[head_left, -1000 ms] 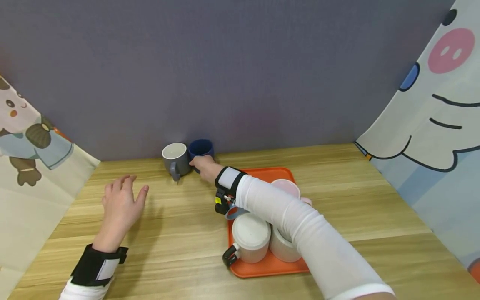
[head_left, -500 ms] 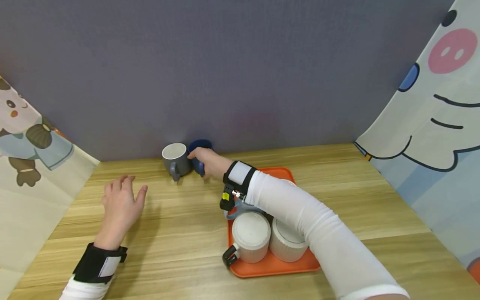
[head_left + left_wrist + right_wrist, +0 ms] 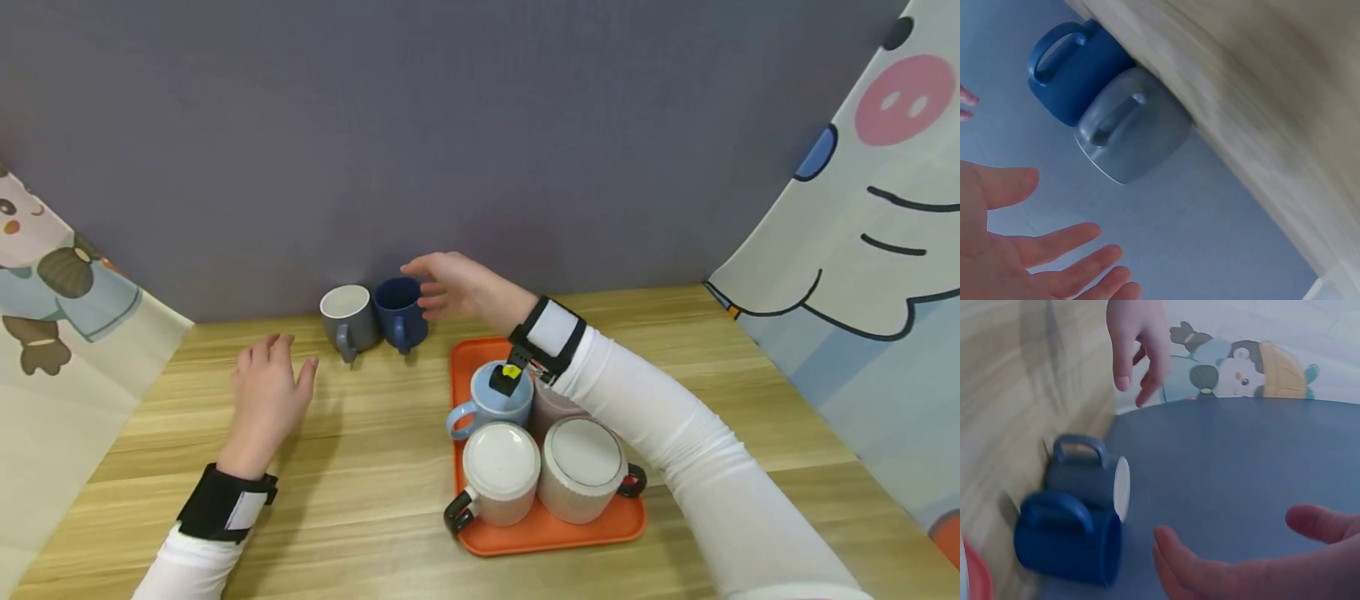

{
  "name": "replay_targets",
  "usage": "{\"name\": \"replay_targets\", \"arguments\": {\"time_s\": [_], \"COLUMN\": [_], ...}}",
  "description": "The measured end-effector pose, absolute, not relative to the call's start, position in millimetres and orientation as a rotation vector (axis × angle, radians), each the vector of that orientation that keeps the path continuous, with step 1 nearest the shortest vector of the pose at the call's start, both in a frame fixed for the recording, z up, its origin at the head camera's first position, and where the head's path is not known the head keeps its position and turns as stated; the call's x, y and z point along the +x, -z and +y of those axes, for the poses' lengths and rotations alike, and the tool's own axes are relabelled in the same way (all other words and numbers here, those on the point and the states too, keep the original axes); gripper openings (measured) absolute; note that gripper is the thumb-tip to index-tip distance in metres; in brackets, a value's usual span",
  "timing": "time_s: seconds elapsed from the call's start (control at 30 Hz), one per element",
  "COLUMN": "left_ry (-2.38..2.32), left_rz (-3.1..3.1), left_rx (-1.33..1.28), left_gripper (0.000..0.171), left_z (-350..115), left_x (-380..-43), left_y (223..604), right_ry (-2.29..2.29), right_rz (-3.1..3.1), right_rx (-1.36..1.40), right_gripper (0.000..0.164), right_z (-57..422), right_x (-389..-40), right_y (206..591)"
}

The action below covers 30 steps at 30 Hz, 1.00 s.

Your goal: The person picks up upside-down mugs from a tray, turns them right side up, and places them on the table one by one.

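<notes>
Side by side against the back wall stand a grey mug (image 3: 349, 321) with a white inside and a dark blue mug (image 3: 401, 315), both upright with handles toward me. My right hand (image 3: 457, 287) is just right of the blue mug, fingers spread and holding nothing; the right wrist view shows its thumb and fingers apart beyond the blue mug's rim (image 3: 1112, 550). My left hand (image 3: 270, 396) is over the table to the left of the grey mug, fingers loosely extended around nothing. In the left wrist view its fingers lie apart from the grey mug (image 3: 1138, 128).
An orange tray (image 3: 547, 542) at center right bears upside-down mugs: a light blue one (image 3: 498, 408), a white one with a black handle (image 3: 501, 475), a ribbed whitish one (image 3: 583, 467) and a pinkish one (image 3: 551, 408) partly under my right forearm. A grey wall (image 3: 525, 150) closes the back.
My right hand has let go of the dark blue mug and drawn up and right, its fingers spreading. The blue mug's handle now points toward me. My left hand has shifted slightly right.
</notes>
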<state>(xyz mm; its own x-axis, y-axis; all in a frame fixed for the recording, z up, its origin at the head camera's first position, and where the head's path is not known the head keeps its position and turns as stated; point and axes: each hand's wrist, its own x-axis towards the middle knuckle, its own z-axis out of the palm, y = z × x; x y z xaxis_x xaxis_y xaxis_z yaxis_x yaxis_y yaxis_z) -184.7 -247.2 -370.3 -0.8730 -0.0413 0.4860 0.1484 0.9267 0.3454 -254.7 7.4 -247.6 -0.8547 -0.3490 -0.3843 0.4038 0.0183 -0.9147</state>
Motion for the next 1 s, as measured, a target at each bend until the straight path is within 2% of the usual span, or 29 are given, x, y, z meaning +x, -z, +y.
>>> {"name": "replay_targets", "arguments": {"time_s": [0.13,0.43,0.77,1.0], "left_ry": [0.525,0.543,0.561,0.535], "left_rz": [-2.561,-2.588,-2.566,-2.541], "left_rx": [-0.098,-0.137,-0.194,-0.225], "left_gripper": [0.047,0.047,0.047,0.046], "left_z": [-238,-221,-204,-196], "left_x": [-190,-199,-205,-208], "left_y": [369,368,374,378], "right_ry": [1.746,1.397,1.096,1.046], "right_rz": [1.998,2.465,2.833,2.892], "right_rx": [-0.123,-0.384,-0.454,-0.43], "right_gripper": [0.043,0.048,0.046,0.046], "right_z": [30,73,110,134], "right_x": [-250,-237,-225,-219], "right_y": [240,232,237,248]}}
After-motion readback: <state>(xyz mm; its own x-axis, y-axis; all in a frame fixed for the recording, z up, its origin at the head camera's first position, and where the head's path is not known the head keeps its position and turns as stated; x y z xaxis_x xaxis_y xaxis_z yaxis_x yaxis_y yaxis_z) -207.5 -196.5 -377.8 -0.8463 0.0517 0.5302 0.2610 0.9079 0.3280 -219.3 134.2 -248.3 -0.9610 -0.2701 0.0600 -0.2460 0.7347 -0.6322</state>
